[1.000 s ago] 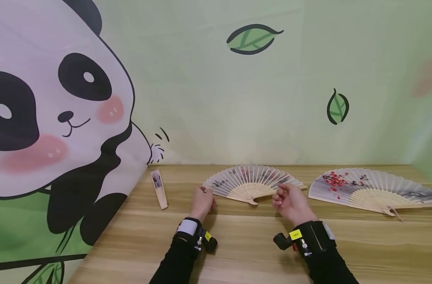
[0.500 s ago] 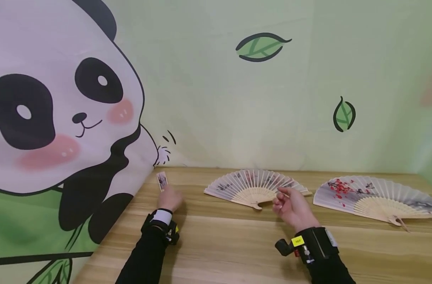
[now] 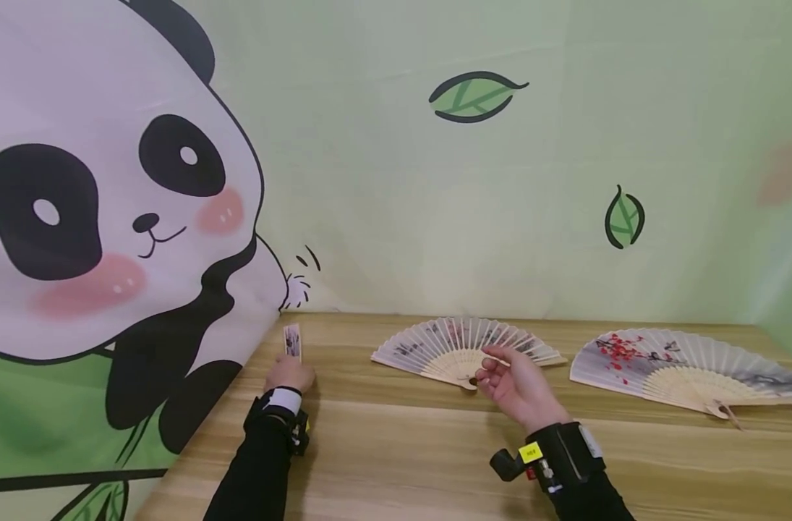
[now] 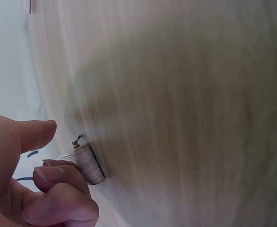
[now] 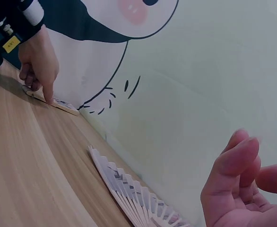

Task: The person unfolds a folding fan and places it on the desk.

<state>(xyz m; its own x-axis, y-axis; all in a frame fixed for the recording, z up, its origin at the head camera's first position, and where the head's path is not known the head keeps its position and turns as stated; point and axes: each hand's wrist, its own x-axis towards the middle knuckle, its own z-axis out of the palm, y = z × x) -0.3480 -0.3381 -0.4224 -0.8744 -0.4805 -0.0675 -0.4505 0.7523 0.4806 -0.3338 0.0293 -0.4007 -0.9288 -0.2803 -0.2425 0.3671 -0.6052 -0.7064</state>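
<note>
At the left of the table, my left hand point(image 3: 289, 374) is over a folded hand fan point(image 3: 293, 340) and hides its near part. From the right wrist view, the left hand point(image 5: 40, 64) points its index finger down at the folded fan point(image 5: 65, 106). In the left wrist view, the thumb stands apart from the bent fingers, beside the end of the folded fan point(image 4: 91, 165). My right hand point(image 3: 518, 383), loosely curled and holding nothing, is just before the right part of a spread fan point(image 3: 457, 358).
A second spread fan point(image 3: 688, 373) with red blossoms lies at the right. Under everything is a wooden table point(image 3: 402, 456). Behind it hangs a pale green backdrop point(image 3: 369, 181) printed with a panda point(image 3: 174, 275) and leaves.
My left hand has moved left, from the middle spread fan to the folded fan. The right hand has shifted slightly left, toward the pivot of the spread fan.
</note>
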